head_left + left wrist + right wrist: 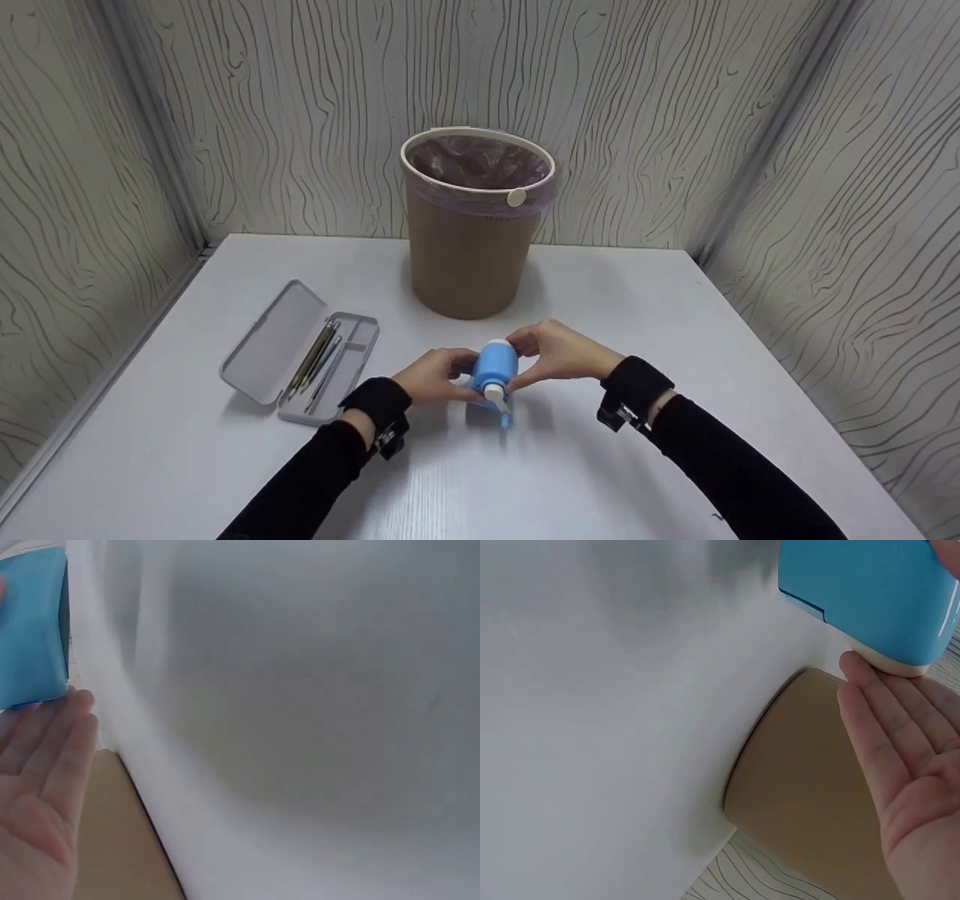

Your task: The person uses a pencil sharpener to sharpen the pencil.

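A blue and white hand-crank pencil sharpener (495, 362) is held between both hands near the middle of the table, its crank and small blue knob pointing towards me. My left hand (433, 375) grips its left side, thumb nearer me and fingers on the far side. From the right, my right hand (561, 351) holds it in the same way. In the left wrist view, the left fingers (64, 739) lie along the edge of the blue body (31, 634). The right wrist view has the right fingers (889, 701) against the sharpener's pale base (889, 662).
An open grey pencil case (365, 330) lies to the left, with several pencils (313, 360) inside. Behind the hands stands a brown bin (469, 255), lined with a purplish bag (480, 161). Wood-patterned panels (322, 112) enclose the white table (637, 300) at the back and sides.
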`<state>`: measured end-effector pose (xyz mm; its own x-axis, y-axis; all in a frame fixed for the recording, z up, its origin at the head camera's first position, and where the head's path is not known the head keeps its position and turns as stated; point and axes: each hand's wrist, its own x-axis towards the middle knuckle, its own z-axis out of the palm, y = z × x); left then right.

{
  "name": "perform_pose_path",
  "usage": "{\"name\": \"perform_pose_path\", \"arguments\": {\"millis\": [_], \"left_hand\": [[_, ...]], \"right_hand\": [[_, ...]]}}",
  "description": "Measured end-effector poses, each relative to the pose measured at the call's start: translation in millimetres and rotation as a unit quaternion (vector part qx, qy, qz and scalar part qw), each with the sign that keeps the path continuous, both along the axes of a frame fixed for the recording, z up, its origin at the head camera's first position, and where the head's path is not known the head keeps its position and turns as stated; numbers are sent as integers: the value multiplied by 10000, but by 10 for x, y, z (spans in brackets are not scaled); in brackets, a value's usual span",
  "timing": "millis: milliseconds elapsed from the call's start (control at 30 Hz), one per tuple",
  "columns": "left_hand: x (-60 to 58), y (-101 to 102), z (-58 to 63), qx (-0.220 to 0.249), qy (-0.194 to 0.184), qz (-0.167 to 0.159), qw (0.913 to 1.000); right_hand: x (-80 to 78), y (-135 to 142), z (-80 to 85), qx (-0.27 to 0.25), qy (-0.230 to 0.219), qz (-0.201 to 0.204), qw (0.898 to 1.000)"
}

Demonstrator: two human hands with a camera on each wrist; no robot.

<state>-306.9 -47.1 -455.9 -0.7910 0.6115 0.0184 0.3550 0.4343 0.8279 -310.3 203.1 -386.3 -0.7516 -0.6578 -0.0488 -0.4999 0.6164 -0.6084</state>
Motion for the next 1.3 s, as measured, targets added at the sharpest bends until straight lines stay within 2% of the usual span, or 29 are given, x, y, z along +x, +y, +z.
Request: {"name": "perform_pose_path", "arguments": {"millis": [233,400,567,733,867,1000,1300], "left_hand": [[25,-43,150,-297,206,94,9993],[88,44,212,-513,180,258,9982],[150,204,156,-879,644,883,9901],[183,351,43,-941,1255,1600,9746],[174,422,-6,-895,1604,1930,9639],[165,436,6,-906,1703,1978,9611],[138,268,81,-910,1588,1736,9677]], "right_hand": [[50,-88,-100,103,666,-548,9962],[76,-178,-163,126,909,-1266,9877],[130,-297,-194,147,1165,-1790,9768],[189,-405,-244,75,1570,-2107,9648],[201,-448,-284,48,1741,-2248,9587],[203,-448,-307,1,1714,-2261,9589],[145,-293,-293,-109,990,-1725,9800]]}}
